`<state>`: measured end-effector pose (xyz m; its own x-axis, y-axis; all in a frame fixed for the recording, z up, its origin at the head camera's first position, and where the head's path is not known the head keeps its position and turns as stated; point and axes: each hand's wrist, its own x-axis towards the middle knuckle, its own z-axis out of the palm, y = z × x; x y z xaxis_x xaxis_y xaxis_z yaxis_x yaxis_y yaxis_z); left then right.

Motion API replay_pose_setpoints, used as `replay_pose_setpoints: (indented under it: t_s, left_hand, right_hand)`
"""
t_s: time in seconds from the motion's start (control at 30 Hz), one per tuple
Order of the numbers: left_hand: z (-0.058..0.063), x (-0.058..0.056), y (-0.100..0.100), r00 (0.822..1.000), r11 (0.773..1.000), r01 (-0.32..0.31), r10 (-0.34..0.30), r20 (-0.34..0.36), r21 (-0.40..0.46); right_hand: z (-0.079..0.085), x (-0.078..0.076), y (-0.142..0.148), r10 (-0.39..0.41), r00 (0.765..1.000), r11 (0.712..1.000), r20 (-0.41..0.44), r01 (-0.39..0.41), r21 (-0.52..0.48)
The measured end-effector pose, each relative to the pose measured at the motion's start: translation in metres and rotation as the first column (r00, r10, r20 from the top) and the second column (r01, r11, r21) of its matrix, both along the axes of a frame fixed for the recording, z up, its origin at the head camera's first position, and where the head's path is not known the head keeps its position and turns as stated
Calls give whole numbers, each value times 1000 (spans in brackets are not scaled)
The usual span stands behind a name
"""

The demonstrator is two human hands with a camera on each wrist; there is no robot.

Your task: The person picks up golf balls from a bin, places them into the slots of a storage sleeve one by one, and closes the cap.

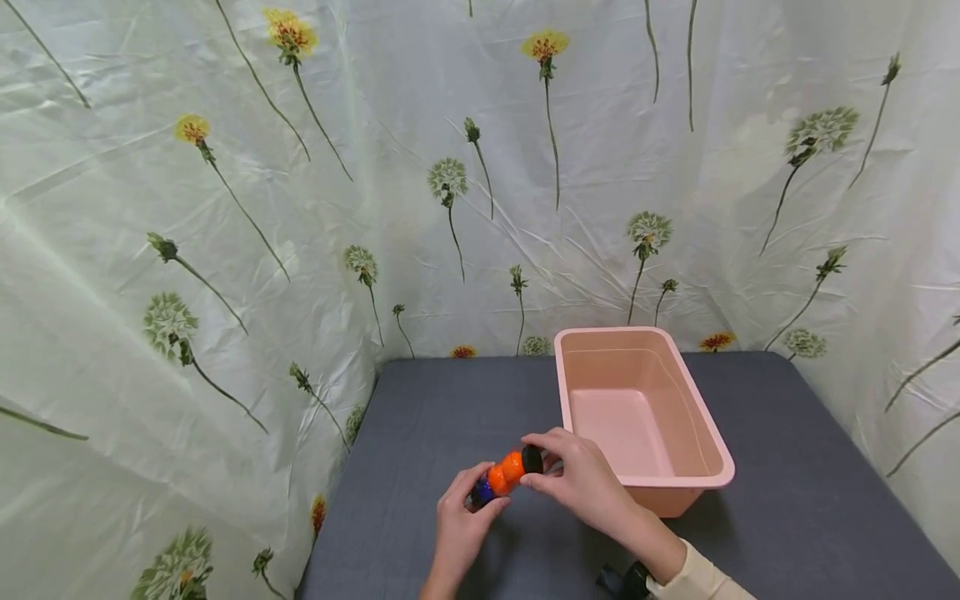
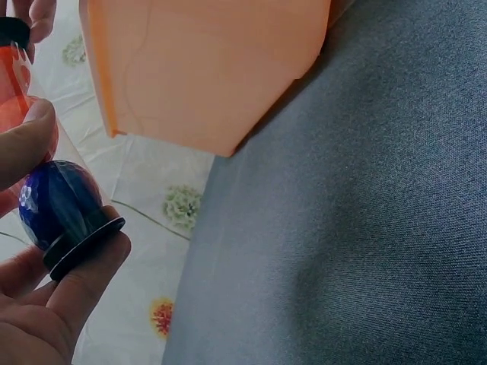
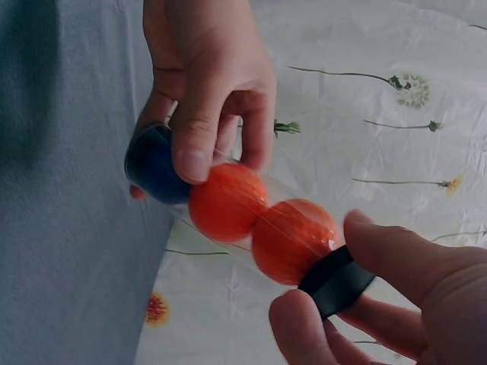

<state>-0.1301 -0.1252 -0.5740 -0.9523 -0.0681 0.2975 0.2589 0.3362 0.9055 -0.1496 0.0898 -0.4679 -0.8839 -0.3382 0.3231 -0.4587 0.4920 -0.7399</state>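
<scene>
A clear tube [image 3: 259, 217] with black end caps holds two orange balls [image 3: 293, 239] and a blue ball [image 2: 61, 201]. My left hand [image 1: 461, 521] grips the blue-ball end, thumb on the tube's side and fingers under its cap [image 2: 84, 249]. At the other end, my right hand [image 1: 581, 475] pinches the black cap [image 3: 338, 281] between thumb and fingers. The tube is held tilted over the table, its right end higher in the head view.
A pink plastic basin [image 1: 708, 437] stands on the dark grey table [image 1: 420, 425], just beyond the right hand. White curtains [image 1: 480, 233] printed with dandelions surround the table at the back and sides. A black strap device [image 1: 626, 581] is on the right wrist.
</scene>
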Motion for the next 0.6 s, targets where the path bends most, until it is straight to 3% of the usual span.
replay_pose_setpoints:
  t_s: [0.27, 0.47, 0.6]
  left_hand:
    - [0, 0, 0, 1000, 999, 9, -8, 13, -47]
    - [0, -1, 3, 999, 995, 11, -15, -34, -100]
    - [3, -2, 6, 1000, 993, -5, 4, -6, -121]
  right_hand:
    - [10, -4, 6, 71, 997, 977, 14, -72, 201]
    - [13, -8, 8, 106, 994, 957, -7, -100, 271]
    - [14, -10, 9, 116, 993, 951, 18, -117, 286]
